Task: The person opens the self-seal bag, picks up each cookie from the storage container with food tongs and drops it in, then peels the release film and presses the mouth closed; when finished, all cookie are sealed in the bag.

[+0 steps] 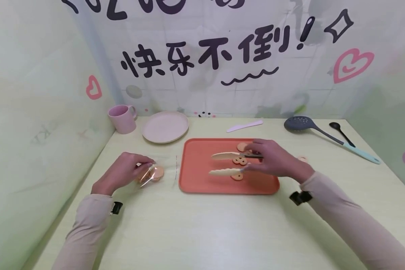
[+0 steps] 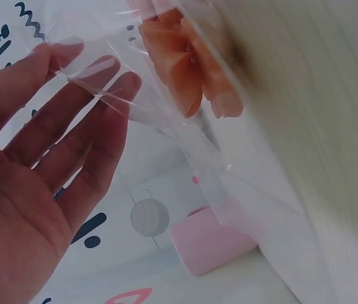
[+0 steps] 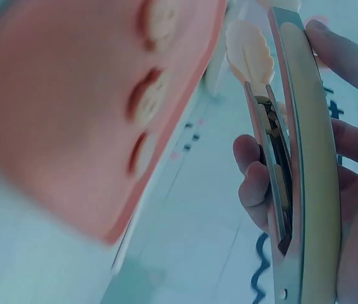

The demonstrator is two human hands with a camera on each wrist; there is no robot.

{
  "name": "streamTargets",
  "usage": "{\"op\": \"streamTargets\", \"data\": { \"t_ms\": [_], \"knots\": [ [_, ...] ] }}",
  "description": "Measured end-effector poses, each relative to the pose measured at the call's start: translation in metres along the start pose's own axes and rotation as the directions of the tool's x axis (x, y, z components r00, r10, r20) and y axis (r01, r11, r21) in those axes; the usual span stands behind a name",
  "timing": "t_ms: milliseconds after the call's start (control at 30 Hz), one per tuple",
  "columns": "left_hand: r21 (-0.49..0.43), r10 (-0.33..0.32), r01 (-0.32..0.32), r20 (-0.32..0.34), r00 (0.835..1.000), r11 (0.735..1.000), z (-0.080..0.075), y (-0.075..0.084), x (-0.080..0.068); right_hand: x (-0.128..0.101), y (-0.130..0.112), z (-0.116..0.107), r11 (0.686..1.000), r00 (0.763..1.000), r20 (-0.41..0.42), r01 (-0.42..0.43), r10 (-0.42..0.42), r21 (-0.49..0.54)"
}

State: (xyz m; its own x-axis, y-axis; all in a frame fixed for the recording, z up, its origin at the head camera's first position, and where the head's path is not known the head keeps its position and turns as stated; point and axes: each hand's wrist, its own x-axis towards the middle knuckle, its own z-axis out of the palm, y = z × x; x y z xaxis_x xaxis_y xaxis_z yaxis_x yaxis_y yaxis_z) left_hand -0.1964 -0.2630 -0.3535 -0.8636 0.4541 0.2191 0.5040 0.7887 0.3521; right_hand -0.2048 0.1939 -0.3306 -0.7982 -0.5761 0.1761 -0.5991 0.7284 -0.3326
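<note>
Both hands are occupied, the left hand (image 1: pixel 125 172) pinching, the right hand (image 1: pixel 271 158) gripping. On the table (image 1: pixel 206 232) lies a red tray (image 1: pixel 196 161), under the right hand. Left of it, the left hand holds a clear bag (image 1: pixel 168 167). Tongs (image 3: pixel 315 139), jaws apart, fill the right grip above the tray. Three cookies (image 1: pixel 239 161) lie below; more show in the bag.

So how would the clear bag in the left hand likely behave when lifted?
The clear bag is probably floppy: it looks thin and creases where the left hand pinches it. It may hang lopsided, since the round pieces bunch together inside. Its glossy surface might also be slippery.
</note>
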Motion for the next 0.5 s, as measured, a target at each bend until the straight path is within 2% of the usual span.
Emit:
{"op": "streamTargets", "data": {
  "t_ms": [233,500],
  "knots": [
    [0.002,-0.006,0.006,0.011,1.0,1.0,0.002,-0.002,-0.001,-0.052,0.016,-0.008,0.999,0.998,-0.041,-0.049,0.048,-0.014],
    [0.015,0.008,-0.008,0.009,1.0,1.0,0.001,-0.003,-0.001,-0.076,0.02,-0.002,0.993,0.99,-0.071,-0.121,0.121,0.007]
  ]
}}
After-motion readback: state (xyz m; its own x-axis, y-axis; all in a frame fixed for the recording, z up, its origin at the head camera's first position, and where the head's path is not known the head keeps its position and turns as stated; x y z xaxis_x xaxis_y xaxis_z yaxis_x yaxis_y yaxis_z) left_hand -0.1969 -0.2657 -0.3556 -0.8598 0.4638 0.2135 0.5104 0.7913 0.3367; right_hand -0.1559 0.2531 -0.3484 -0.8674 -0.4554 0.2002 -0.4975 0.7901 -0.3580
